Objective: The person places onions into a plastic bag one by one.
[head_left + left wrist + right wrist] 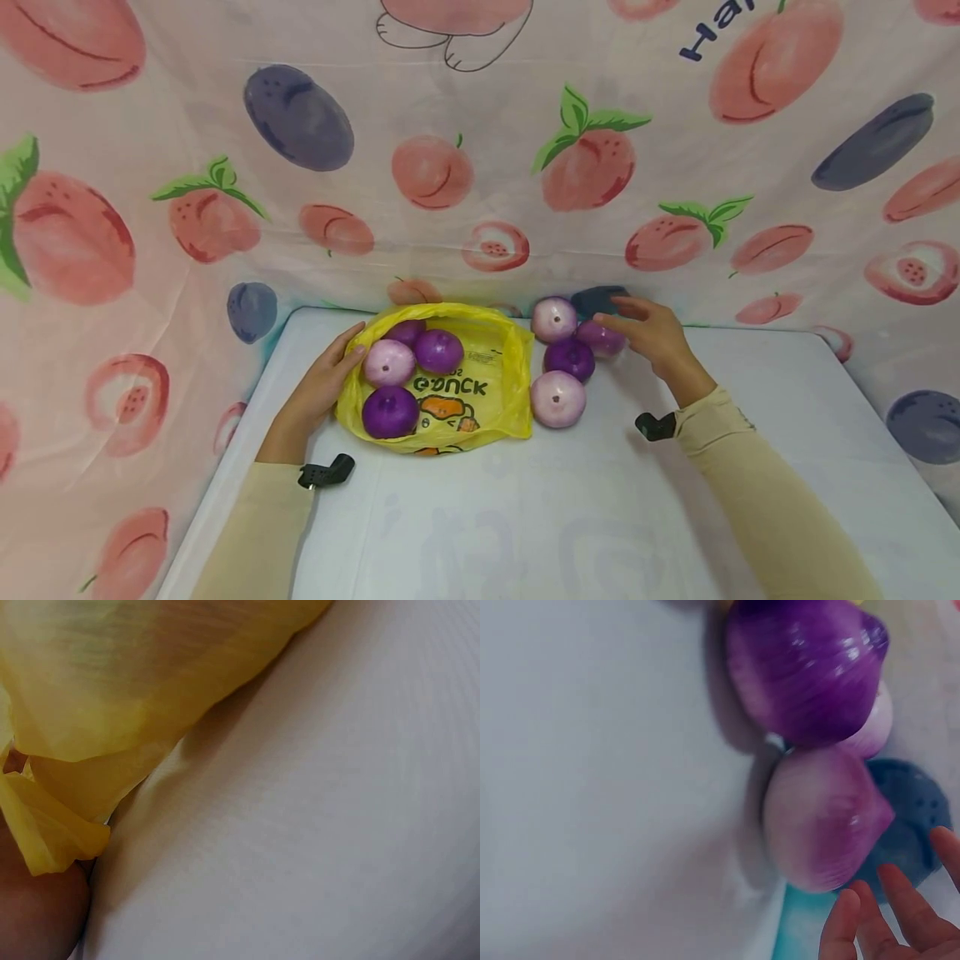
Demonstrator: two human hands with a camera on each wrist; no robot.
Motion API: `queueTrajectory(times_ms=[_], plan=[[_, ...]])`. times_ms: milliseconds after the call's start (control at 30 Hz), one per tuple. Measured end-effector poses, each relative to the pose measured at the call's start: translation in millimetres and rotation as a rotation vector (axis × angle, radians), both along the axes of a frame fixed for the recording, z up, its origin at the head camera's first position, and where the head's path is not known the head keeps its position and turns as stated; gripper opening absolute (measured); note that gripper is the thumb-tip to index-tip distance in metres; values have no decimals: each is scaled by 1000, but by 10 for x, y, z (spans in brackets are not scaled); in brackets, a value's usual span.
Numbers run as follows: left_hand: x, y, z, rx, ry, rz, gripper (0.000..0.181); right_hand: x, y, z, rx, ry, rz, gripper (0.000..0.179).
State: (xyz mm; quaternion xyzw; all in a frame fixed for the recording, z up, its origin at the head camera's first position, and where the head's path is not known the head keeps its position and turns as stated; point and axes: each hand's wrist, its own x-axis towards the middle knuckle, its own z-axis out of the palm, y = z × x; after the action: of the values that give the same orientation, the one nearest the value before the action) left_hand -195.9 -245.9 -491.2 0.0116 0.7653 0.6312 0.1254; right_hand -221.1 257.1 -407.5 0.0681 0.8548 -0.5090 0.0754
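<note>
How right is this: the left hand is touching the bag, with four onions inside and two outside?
Not two outside: the head view shows four onions there. The left hand touching the bag and four inside are right.

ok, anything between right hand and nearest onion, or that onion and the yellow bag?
Nothing visible between the right hand and the light purple onion. Left of it, a dark purple onion stands in the way, then the right edge of the yellow bag.

We see the left hand (324,379) gripping the left edge of a yellow bag (512,400) with four onions (391,412) inside, while the right hand (654,335) hovers beside four more onions (558,400) clustered on the white table (480,533).
</note>
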Motion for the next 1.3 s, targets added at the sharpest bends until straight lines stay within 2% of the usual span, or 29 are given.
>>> queueTrajectory(times_ms=[233, 600, 1033, 1300], plan=[[-10, -11, -15, -3, -3, -2, 69, -31, 70, -137, 18, -37, -41, 84], [-14, -7, -15, -3, -6, -1, 68, -39, 139, -298, 69, -39, -44, 84], [-14, -4, -11, -23, -10, 8, 68, -55, 84, -382, 49, -37, -68, 80], [-9, 0, 3, -24, -10, 9, 67, -64, 73, -428, 76, -12, -49, 78]])
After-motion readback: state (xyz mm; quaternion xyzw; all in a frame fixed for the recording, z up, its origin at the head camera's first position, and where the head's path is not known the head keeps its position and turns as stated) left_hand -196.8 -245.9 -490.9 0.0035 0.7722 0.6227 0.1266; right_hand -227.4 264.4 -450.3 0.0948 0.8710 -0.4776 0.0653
